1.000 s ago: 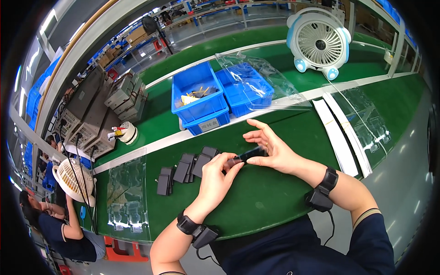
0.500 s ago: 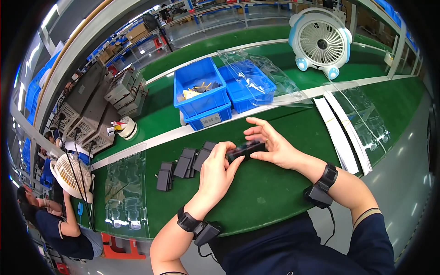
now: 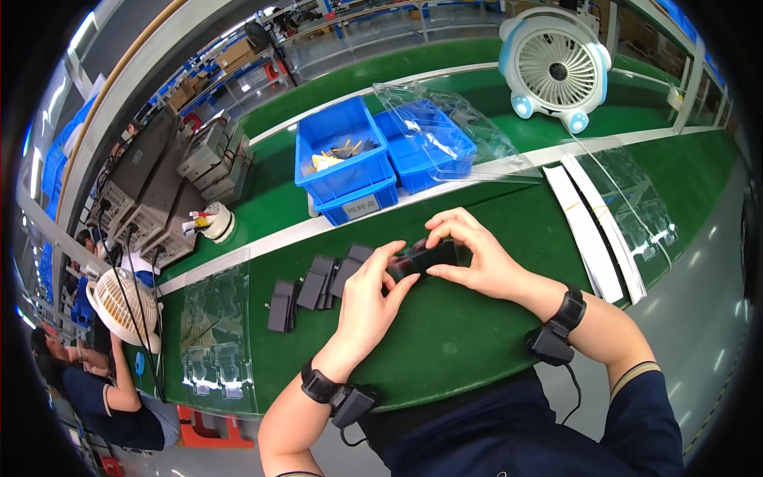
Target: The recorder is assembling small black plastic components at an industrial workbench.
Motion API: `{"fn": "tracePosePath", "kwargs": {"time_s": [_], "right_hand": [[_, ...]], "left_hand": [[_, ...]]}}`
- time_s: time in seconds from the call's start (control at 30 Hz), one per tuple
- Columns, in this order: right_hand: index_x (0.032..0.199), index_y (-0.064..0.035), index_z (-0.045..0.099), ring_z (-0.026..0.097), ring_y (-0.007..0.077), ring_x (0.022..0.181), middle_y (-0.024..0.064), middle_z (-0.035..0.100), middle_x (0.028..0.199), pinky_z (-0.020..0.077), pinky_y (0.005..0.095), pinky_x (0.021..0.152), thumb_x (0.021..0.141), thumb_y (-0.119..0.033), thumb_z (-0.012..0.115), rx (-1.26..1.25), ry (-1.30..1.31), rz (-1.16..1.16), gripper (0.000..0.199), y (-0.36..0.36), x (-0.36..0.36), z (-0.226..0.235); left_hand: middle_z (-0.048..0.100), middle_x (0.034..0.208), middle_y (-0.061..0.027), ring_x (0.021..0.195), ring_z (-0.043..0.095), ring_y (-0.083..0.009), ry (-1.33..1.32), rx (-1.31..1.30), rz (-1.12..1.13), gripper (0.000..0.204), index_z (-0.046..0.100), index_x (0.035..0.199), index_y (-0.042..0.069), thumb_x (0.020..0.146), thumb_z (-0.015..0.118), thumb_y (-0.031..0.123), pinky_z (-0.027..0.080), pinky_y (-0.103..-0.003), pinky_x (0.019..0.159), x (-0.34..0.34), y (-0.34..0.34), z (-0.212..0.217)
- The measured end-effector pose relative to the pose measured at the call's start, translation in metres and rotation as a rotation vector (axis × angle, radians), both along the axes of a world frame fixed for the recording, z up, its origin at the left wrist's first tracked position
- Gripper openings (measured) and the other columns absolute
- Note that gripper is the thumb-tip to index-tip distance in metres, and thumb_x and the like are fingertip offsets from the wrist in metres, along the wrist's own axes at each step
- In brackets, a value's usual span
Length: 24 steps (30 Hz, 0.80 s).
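Together, left hand (image 3: 367, 306) and right hand (image 3: 486, 264) pinch a black box (image 3: 431, 258); should fingers (image 3: 451, 229) slacken, it could hit blocks (image 3: 317, 280) at nine o'clock.

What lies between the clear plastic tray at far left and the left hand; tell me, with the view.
Black box-shaped pieces on the green tabletop, between clear plastic tray and left hand, in the head view.

Worktop (image 3: 453, 350): passable at near middle
Black blocks (image 3: 316, 284): in the way, left
Blue bins (image 3: 354, 178): obstruct far middle
White strips (image 3: 584, 237): obstruct right side
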State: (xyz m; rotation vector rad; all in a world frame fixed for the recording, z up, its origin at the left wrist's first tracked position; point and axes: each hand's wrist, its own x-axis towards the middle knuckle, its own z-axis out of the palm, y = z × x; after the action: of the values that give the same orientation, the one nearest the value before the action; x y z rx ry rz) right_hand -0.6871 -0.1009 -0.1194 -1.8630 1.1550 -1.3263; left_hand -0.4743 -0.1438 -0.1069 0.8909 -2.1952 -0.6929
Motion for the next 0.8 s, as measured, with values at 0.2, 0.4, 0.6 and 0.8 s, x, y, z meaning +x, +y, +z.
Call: {"fn": "tracePosePath", "kwargs": {"time_s": [0.2,0.4,0.6,0.8], "right_hand": [[0.104,-0.0062,0.061,0.058,0.0236,0.106,0.0085,0.054,0.112,0.049,0.0356,0.09,0.074,-0.004,0.078,-0.051,0.072,-0.078,0.035,0.001,0.004,0.004],[0.097,-0.0064,0.066,0.059,0.025,0.105,0.0084,0.054,0.113,0.0503,0.0356,0.089,0.075,-0.005,0.078,-0.014,0.101,-0.091,0.026,0.002,0.006,0.002],[0.098,-0.0152,0.074,0.051,0.0305,0.117,0.0105,0.051,0.13,0.0436,0.0434,0.1,0.079,-0.011,0.076,-0.099,0.201,-0.05,0.02,0.004,0.008,0.001],[0.112,-0.0152,0.069,0.048,0.0323,0.122,0.0128,0.043,0.142,0.0422,0.0437,0.103,0.083,-0.009,0.072,-0.069,0.319,-0.05,0.03,0.004,0.009,0.001]], "left_hand": [[0.069,0.085,-0.014,0.061,0.066,-0.0176,0.074,0.03,0.019,0.034,0.059,0.121,0.004,0.09,0.069,0.01,0.052,-0.032,0.058,0.002,-0.003,-0.005],[0.068,0.077,-0.0058,0.058,0.061,-0.0075,0.084,0.024,0.015,0.015,0.066,0.107,0.001,0.093,0.064,0.005,0.048,-0.022,0.054,0.0,0.001,0.003],[0.067,0.083,-0.0118,0.058,0.064,-0.016,0.094,-0.022,0.018,0.01,0.068,0.099,0.0,0.091,0.067,0.006,0.047,-0.028,0.053,0.002,0.002,0.011],[0.065,0.084,-0.005,0.061,0.054,-0.006,0.063,-0.067,-0.003,0.029,0.069,0.113,0.003,0.085,0.074,0.007,0.04,-0.02,0.05,0.002,-0.001,0.008]]}}
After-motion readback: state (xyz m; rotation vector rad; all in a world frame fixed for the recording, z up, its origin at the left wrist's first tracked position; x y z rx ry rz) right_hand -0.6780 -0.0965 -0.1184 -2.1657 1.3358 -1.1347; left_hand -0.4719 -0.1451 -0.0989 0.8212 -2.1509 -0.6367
